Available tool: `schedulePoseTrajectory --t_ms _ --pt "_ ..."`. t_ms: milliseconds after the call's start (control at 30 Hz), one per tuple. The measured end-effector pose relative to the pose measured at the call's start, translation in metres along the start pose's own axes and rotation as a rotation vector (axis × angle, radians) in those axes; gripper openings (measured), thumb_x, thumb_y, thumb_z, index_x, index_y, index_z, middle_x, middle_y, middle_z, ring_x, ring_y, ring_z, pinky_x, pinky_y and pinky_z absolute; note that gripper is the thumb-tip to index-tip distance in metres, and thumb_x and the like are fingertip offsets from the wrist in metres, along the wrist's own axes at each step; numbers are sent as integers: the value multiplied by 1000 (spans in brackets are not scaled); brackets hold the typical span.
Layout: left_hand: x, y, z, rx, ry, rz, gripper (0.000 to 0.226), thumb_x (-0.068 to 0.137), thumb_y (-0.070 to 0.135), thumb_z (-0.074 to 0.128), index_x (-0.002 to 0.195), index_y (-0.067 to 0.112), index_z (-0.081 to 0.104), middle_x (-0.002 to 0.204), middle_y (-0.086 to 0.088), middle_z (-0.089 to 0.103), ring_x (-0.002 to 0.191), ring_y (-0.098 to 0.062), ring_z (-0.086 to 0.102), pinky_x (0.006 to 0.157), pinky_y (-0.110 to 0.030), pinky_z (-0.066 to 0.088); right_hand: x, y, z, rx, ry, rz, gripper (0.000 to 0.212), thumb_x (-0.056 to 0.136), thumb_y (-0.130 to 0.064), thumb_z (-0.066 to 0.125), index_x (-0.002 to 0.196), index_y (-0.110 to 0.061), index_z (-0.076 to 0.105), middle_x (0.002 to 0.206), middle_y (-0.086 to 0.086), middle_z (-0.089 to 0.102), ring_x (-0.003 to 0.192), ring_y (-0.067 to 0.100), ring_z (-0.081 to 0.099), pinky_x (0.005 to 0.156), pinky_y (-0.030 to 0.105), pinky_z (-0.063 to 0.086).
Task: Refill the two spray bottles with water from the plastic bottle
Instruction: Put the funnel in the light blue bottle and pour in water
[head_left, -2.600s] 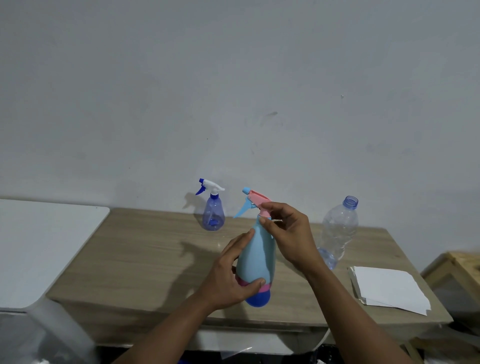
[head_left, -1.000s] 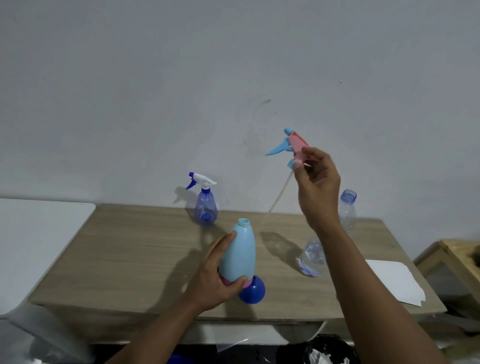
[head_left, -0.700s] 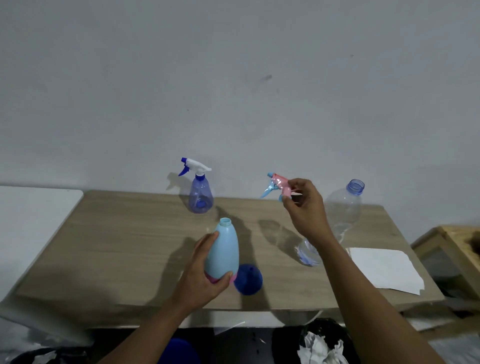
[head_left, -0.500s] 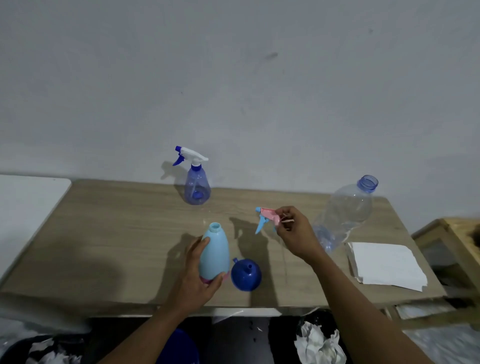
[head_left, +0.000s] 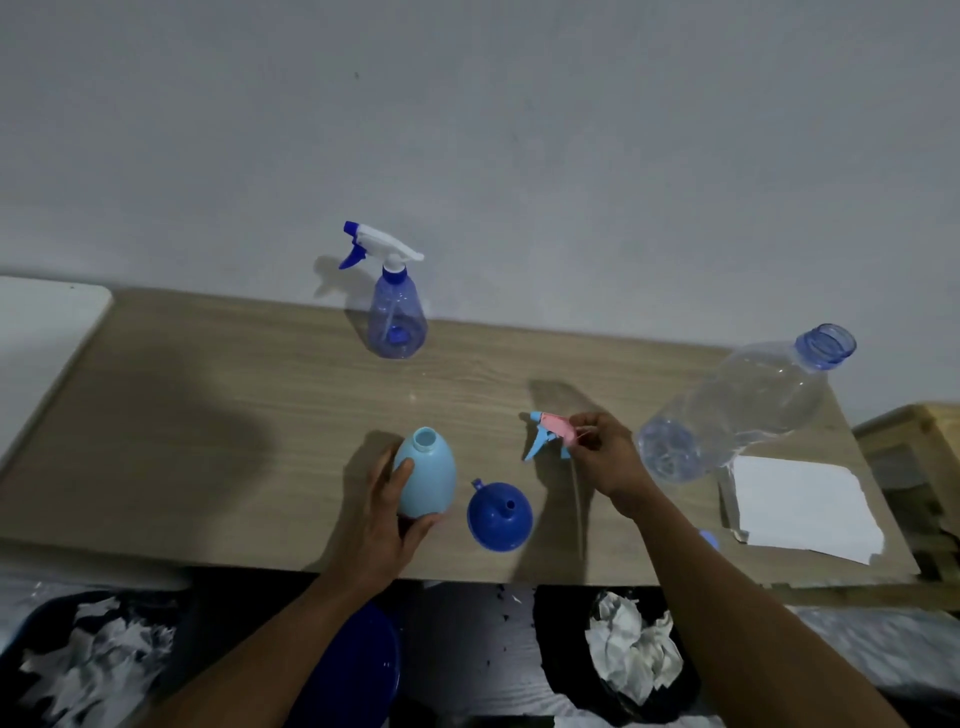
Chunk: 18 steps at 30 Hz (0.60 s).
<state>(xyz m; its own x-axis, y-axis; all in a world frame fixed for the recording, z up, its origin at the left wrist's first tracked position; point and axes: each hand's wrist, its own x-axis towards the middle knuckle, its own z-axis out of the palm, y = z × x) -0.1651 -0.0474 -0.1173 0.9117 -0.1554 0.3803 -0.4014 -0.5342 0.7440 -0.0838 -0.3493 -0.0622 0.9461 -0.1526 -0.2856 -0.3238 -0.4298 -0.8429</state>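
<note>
One blue plastic funnel (head_left: 500, 519) lies lower centre. Left hand (head_left: 384, 519) grips light-blue spray bottle (head_left: 431, 478) beside it; right hand (head_left: 608, 460) pinches pink trigger head (head_left: 553, 428).

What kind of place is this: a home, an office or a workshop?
Probably a plain indoor workroom, though I cannot be sure: a light wooden table stands against a bare grey wall, with a dark bin of crumpled white paper below its front edge.
</note>
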Motion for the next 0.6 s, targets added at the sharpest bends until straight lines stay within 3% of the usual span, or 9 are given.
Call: schedulePoseTrajectory --t_ms 133,233,333,433,533,600 --pt "-4 -9 2 25 -20 -3 127 66 -6 86 154 39 7 143 -35 32 144 7 18 109 -2 21 2 3 4 -29 21 18 17 91 -11 71 106 -12 63 93 -4 68 86 4 65 77 20 55" --pt "-6 -12 2 32 -25 11 122 70 4 86 154 39 5 145 -29 30 136 -11 31 108 -11 29 2 5 7 -98 47 27 18 90 -15 72 105 -8 65 91 -7 68 85 3 65 78 21 56" --pt "-5 -9 1 91 -10 10 116 73 18 82 155 40 3 147 -21 29 127 -24 43 87 -27 46 -2 0 9 -241 116 -32 15 92 -17 69 105 -9 65 92 -5 65 87 15 65 82 35 56" --pt "-6 -9 1 130 9 23 96 87 36 69 155 38 2 147 -19 31 124 -25 45 78 -28 47 -28 -11 9 -208 246 -135 19 94 -13 64 113 -13 64 101 -9 58 95 19 63 81 34 54" --pt "-9 -15 2 160 1 24 75 97 54 46 156 37 2 150 -19 31 125 -26 46 74 -32 54 -65 -7 25 -59 93 -159 39 87 -2 66 120 -20 59 116 -6 62 105 13 62 86 32 56" --pt "-10 -16 2 159 -9 22 74 97 56 44 156 38 1 151 -18 30 126 -26 45 71 -38 57 -86 2 41 -86 -58 -126 53 80 -5 75 128 -18 54 123 -8 59 112 1 58 89 18 51"
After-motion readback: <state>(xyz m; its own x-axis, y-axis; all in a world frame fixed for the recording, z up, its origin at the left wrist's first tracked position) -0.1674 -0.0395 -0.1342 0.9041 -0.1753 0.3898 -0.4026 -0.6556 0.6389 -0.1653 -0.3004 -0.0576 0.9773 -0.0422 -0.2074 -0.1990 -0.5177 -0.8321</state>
